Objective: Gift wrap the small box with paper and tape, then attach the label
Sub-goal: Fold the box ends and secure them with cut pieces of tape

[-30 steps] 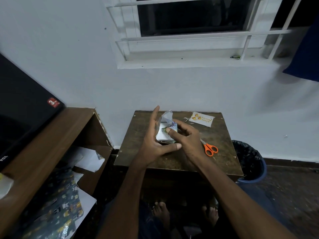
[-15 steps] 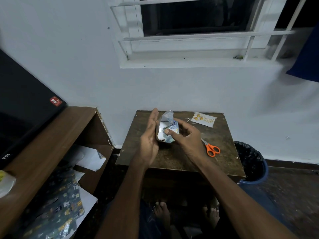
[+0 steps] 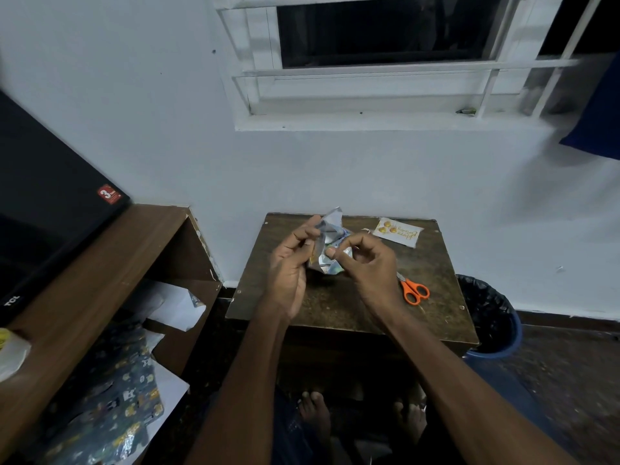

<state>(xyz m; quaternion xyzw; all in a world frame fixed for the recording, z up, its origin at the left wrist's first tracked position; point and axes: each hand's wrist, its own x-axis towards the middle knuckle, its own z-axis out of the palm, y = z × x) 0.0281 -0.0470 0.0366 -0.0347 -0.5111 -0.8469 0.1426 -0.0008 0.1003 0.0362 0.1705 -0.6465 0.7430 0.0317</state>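
A small box half covered in blue patterned wrapping paper point(image 3: 330, 253) is held above the small brown table point(image 3: 335, 303). My left hand point(image 3: 290, 266) curls its fingers round the box's left side and a loose paper flap. My right hand point(image 3: 365, 260) pinches the paper at the box's right side with thumb and forefinger. A white flap of paper sticks up at the top. The label point(image 3: 398, 231), white with gold print, lies flat at the table's far right corner. No tape is visible.
Orange-handled scissors point(image 3: 414, 290) lie on the table's right side. A blue bin with a black liner point(image 3: 493, 317) stands right of the table. A wooden shelf point(image 3: 100, 263) at left holds spare wrapping paper point(image 3: 114, 407) and a black box. Bare feet show below the table.
My left hand, flat and open against the box before, now has its fingers curled round the box and paper. My right hand shifted from pressing with a finger to pinching the paper.
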